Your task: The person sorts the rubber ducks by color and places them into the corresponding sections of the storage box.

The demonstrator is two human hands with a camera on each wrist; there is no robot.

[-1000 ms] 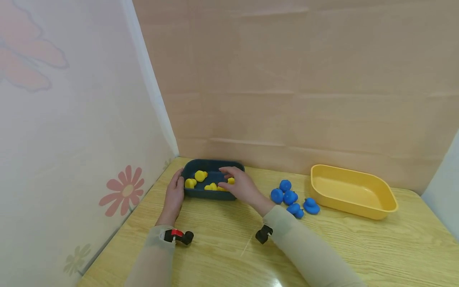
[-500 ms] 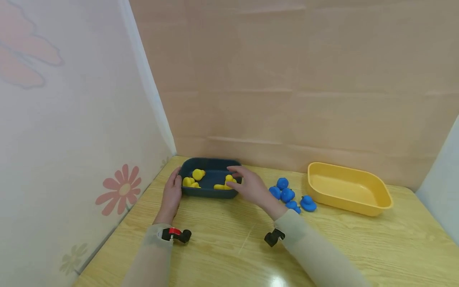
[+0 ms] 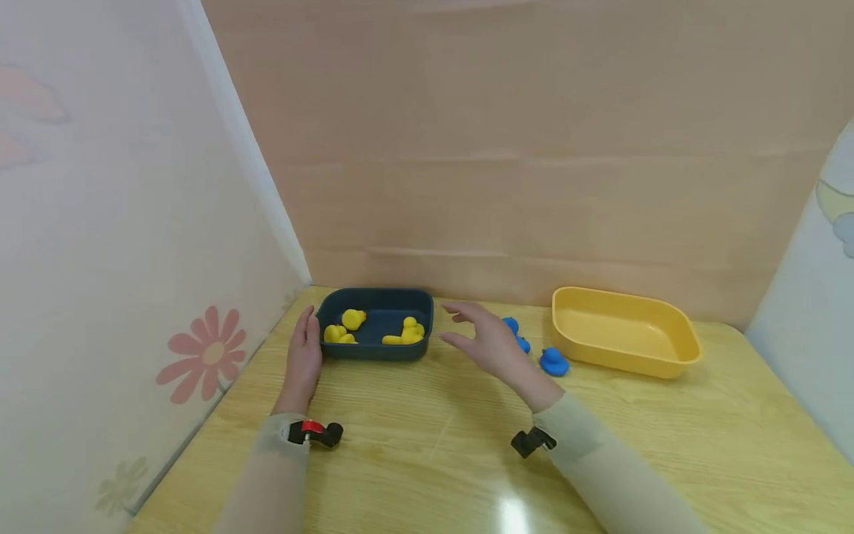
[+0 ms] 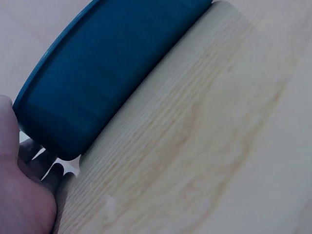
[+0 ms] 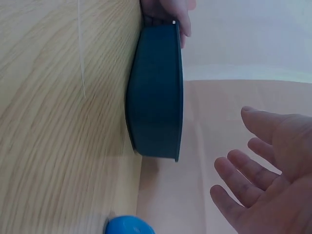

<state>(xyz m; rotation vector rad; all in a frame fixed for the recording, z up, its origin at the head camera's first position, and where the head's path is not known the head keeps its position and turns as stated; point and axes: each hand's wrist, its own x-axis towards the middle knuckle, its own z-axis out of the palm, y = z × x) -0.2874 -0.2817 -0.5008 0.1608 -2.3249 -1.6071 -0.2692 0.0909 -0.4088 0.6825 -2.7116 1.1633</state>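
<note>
On the wooden desk (image 3: 414,437) the left hand (image 3: 303,360) rests flat-fingered against the blue tray (image 3: 375,347), steadying its yellow ducks (image 3: 352,319), while the right hand (image 3: 490,345) hovers beside it, grip relaxed and holding nothing.

No writing to read anywhere I looked.
I saw no letters, numbers, labels or brand marks on the dark blue tray (image 3: 374,348), the yellow tray (image 3: 624,359), the toy ducks, the wooden table (image 3: 427,445) or the walls; the side panels carried only printed flower pictures (image 3: 205,353).
</note>
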